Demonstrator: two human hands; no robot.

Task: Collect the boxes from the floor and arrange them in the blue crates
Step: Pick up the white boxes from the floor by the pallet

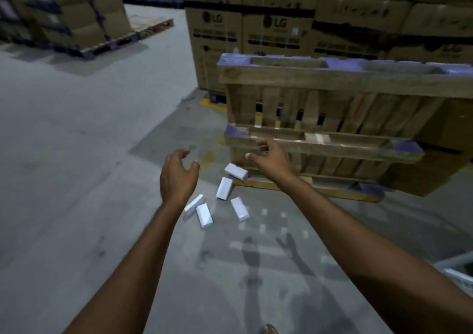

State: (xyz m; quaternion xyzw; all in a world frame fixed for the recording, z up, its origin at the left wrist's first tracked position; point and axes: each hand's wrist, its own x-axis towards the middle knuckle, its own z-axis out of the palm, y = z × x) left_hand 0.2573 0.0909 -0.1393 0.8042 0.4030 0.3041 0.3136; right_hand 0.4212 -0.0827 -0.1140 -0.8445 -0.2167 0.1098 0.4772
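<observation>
**Inspector:** Report hand status, nearest items first.

**Operator:** Both bare forearms reach forward over the grey concrete floor (76, 129). A pale rimmed object (458, 269) sits at the lower right edge of view; it is too cropped to identify. The left hand (179, 175) is above the floor with its fingers loosely curved and thumb apart, and it holds nothing. The right hand (271, 159) is slightly farther out, with the same loose curve, and is also empty. Neither hand touches any object.

**Inspector:** Location of the task items?

**Operator:** Five small white rectangular boxes (224, 188) lie scattered on the floor, below and between the two hands. Two lie close together at the near left, just beside the left wrist in view. One lies at the near right and one in the middle. The farthest is at the left end of a flat wooden pallet (307, 186); whether it touches the pallet cannot be told.

**Inspector:** Surroundings beyond the boxes?

**Operator:** Upright wooden pallets with blue-painted blocks (320, 90) stand on edge beyond the flat pallet. Behind them is a wall of stacked brown cardboard cartons printed LG (256, 34). A yellow floor marking (213, 104) shows near the base of that wall. A separate stack of brown cartons on a pallet (71, 19) stands at the far left, well apart from the boxes.
</observation>
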